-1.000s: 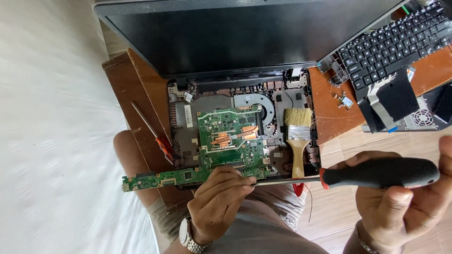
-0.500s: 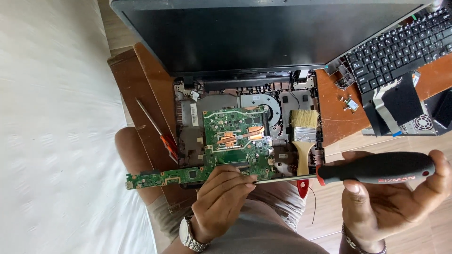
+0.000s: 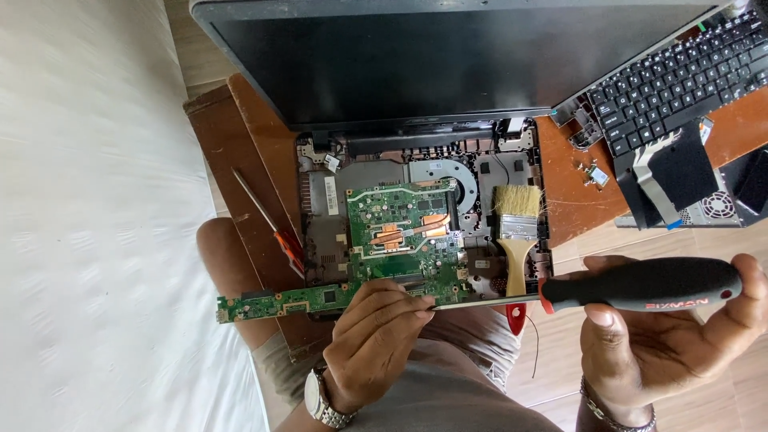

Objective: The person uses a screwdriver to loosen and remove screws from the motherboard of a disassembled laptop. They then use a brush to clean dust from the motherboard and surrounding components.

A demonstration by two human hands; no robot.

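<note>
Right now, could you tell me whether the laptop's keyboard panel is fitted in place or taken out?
Taken out. The keyboard panel lies to the right of the laptop base, whose fan and green circuit board are exposed.

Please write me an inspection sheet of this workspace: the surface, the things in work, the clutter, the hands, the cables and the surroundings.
Surface: brown wooden board under an opened laptop base.
Things in work: green circuit board lying on the base; large screwdriver, its black handle in the right hand, its shaft tip at the board's lower edge.
Clutter: paintbrush on the base; small orange-handled screwdriver on the wood; detached keyboard at upper right; small metal parts beside it.
Hands: left hand with a wristwatch, fingertips at the board edge and the shaft tip; right hand closed around the handle.
Cables: flat ribbon from the keyboard.
Surroundings: white fabric on the left; dark laptop screen above.
</note>
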